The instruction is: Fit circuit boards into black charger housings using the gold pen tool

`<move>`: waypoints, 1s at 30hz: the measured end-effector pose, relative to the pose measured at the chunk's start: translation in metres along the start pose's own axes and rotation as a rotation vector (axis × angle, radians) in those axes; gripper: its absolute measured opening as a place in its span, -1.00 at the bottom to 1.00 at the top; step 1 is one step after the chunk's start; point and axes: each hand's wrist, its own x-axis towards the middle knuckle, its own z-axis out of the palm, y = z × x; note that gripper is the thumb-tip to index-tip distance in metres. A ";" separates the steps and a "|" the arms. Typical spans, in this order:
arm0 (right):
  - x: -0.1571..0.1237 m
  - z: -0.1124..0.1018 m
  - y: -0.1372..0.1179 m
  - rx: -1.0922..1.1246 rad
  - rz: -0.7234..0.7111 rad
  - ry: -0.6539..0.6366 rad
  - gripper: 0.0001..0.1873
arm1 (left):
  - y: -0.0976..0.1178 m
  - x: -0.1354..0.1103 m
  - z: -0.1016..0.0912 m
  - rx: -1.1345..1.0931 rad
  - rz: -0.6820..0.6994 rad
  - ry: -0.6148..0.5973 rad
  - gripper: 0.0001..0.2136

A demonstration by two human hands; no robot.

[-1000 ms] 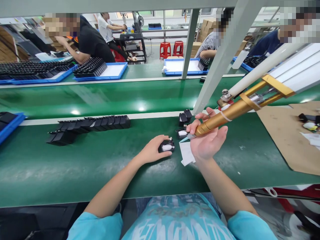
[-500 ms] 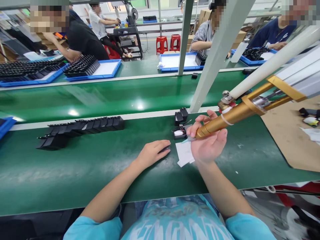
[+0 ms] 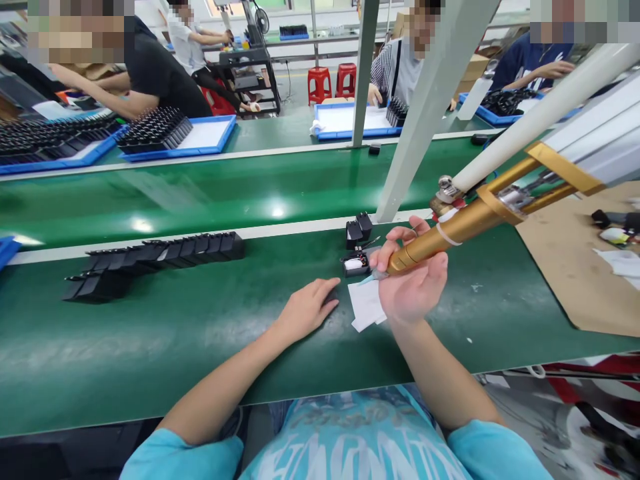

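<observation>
My right hand (image 3: 407, 293) is closed round the front of a gold-coloured glue gun (image 3: 425, 250), palm up. Its pale blue nozzle (image 3: 369, 277) points left over a white sheet of paper (image 3: 367, 305). Just beyond the tip lies an open black adapter case (image 3: 356, 264) with a white part and thin wires inside. To the left of the paper, my left hand (image 3: 310, 305) rests low on the green bench, thumb and fingers curled together. Something dark shows between them, mostly hidden.
Two black adapters (image 3: 359, 230) stand behind the open case. A row of black adapters (image 3: 165, 257) runs along the bench at left. A grey post (image 3: 425, 113) rises ahead, and brown cardboard (image 3: 580, 267) covers the right side. Co-workers sit across the belt (image 3: 240, 183) with blue trays (image 3: 210, 143).
The view has shifted slightly. Both hands and the glue gun keep nearly the same place over the bench. Across the belt, co-workers' arms have moved.
</observation>
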 end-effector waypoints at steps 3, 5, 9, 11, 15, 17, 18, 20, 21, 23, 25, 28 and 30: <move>0.001 -0.001 0.000 0.004 -0.013 -0.002 -0.57 | -0.001 0.006 -0.010 -0.660 -0.290 0.064 -0.58; 0.002 -0.003 0.000 0.003 -0.018 -0.008 -0.56 | 0.000 0.009 -0.017 -1.076 -0.408 0.072 -0.53; 0.003 -0.005 0.002 0.025 -0.025 -0.017 -0.57 | 0.005 0.010 -0.029 -1.460 -0.423 0.051 -0.48; 0.004 -0.005 0.002 0.032 -0.023 -0.012 -0.57 | 0.006 0.009 -0.031 -1.494 -0.405 0.033 -0.46; 0.005 -0.005 0.002 0.018 -0.029 0.017 -0.55 | -0.004 0.008 -0.036 -1.285 -0.354 0.071 -0.41; 0.006 -0.005 0.001 0.003 -0.040 0.028 -0.56 | -0.014 0.008 -0.048 -0.931 -0.326 0.141 -0.44; 0.007 -0.005 0.001 0.000 -0.044 0.032 -0.57 | -0.021 0.007 -0.057 -0.685 -0.323 0.177 -0.47; 0.008 -0.006 0.002 0.002 -0.051 0.040 -0.59 | -0.035 0.005 -0.079 -0.138 -0.353 0.216 -0.50; 0.009 -0.007 0.003 0.006 -0.053 0.045 -0.59 | -0.044 0.003 -0.090 0.108 -0.392 0.218 -0.50; 0.011 -0.009 0.005 0.011 -0.060 0.059 -0.60 | -0.060 -0.001 -0.110 0.455 -0.471 0.184 -0.52; 0.013 -0.011 0.006 0.014 -0.066 0.074 -0.60 | -0.073 -0.006 -0.124 0.650 -0.530 0.136 -0.53; 0.015 -0.013 0.007 0.023 -0.064 0.085 -0.61 | -0.079 -0.014 -0.131 0.813 -0.569 0.091 -0.52; 0.016 -0.014 0.008 0.025 -0.058 0.085 -0.61 | -0.073 -0.017 -0.129 0.892 -0.548 0.148 -0.52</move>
